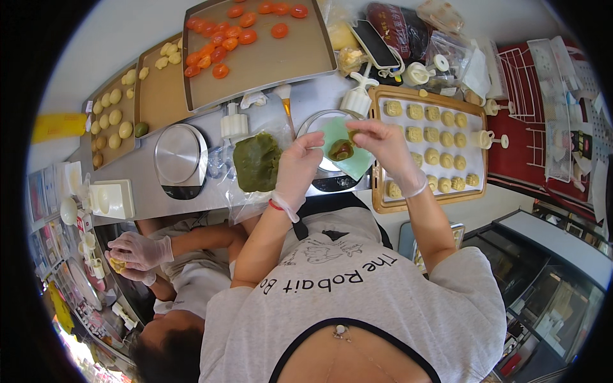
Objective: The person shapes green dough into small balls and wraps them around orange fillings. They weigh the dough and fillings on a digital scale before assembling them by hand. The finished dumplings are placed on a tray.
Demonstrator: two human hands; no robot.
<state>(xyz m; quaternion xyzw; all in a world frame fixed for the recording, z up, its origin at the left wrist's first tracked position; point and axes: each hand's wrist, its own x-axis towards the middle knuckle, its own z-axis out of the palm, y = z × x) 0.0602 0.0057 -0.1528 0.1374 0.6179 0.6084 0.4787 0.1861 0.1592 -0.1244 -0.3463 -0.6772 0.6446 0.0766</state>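
Note:
My left hand (pixel 302 155), in a clear glove, is beside the right-hand scale (pixel 320 173), thumb and fingers apart and holding nothing. My right hand (pixel 378 143), also gloved, pinches a small bit of green paste (pixel 353 136) between thumb and forefinger. Between the hands, a green paste piece with a reddish-brown centre (pixel 341 150) lies on a light green sheet (pixel 357 165) on that scale, whose display is lit. A large green paste block (pixel 257 163) sits on clear plastic to the left of my left hand.
Trays of orange yolks (pixel 297 52) and pale dough balls (pixel 115 116) stand at back and left. A second scale (pixel 178 153), a brush (pixel 286 106) and a white mould press (pixel 357 98) are near. Right is a tray of moulded cakes (pixel 376 194). A co-worker's gloved hands (pixel 139 251) hold yellow dough.

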